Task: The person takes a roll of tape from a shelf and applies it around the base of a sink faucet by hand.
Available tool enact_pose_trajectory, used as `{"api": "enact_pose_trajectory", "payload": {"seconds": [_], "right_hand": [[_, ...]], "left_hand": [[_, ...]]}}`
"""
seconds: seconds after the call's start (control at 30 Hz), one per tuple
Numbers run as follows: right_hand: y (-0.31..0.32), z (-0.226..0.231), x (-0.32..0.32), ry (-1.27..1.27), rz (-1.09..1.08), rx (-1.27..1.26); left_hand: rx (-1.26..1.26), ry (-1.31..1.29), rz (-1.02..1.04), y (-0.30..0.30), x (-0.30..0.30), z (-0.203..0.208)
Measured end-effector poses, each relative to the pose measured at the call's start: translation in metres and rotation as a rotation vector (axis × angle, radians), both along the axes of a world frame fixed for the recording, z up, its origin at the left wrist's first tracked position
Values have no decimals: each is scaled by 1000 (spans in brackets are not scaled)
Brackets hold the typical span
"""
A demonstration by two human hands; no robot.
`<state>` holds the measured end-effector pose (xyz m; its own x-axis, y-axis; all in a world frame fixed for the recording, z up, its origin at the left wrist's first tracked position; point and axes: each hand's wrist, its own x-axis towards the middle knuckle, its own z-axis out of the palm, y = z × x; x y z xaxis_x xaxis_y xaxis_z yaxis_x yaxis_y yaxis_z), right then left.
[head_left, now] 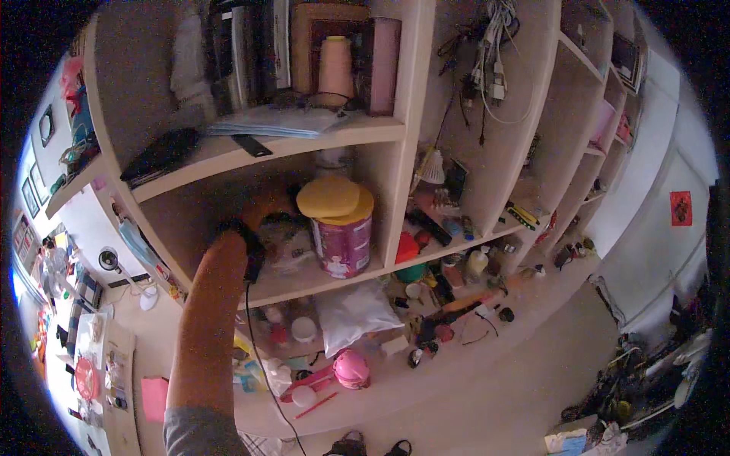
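Observation:
My left arm rises from the lower edge into a middle shelf compartment. A black device (pixel 251 257) with a thin dark cable sits at the wrist; whether it is strapped on is unclear. Past it, my left hand (pixel 262 203) is a dim brown shape in shadow, its fingers too dark to make out. To its right stands a purple can (pixel 341 245), with a round yellow lid (pixel 328 197) tilted on its top. Clear plastic wrapping (pixel 293 249) lies between the hand and the can. My right hand is out of the picture.
Above, a shelf holds a peach thread cone (pixel 335 70), blue-white sheets (pixel 277 121) and a black flat object (pixel 252 145). Below lie a white plastic bag (pixel 356 315), a pink round object (pixel 351 369) and many small items. Cables (pixel 493 68) hang at upper right. The black cord (pixel 257 357) trails downward.

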<state>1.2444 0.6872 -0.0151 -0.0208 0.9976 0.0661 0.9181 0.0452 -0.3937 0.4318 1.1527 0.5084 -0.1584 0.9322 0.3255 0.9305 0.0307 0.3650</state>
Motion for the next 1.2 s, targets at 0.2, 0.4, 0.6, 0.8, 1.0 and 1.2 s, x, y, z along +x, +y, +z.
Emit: {"api": "enact_pose_trajectory", "payload": {"seconds": [0.2, 0.4, 0.6, 0.8, 1.0, 1.2], "right_hand": [[9, 11, 0, 26, -75, -107], [20, 0, 9, 1, -8, -28], [12, -1, 7, 310, 99, 239], [12, -9, 14, 206, 22, 65], [14, 2, 7, 146, -61, -6], [18, 18, -12, 65, -188, -264]], "left_hand": [[24, -53, 4, -3, 1, 3], [41, -65, 12, -10, 5, 3], [53, -73, 12, -11, 14, 1], [73, -96, 13, -9, 16, 5], [81, -117, 15, -8, 17, 2], [90, -114, 36, -19, 9, 6]]}}
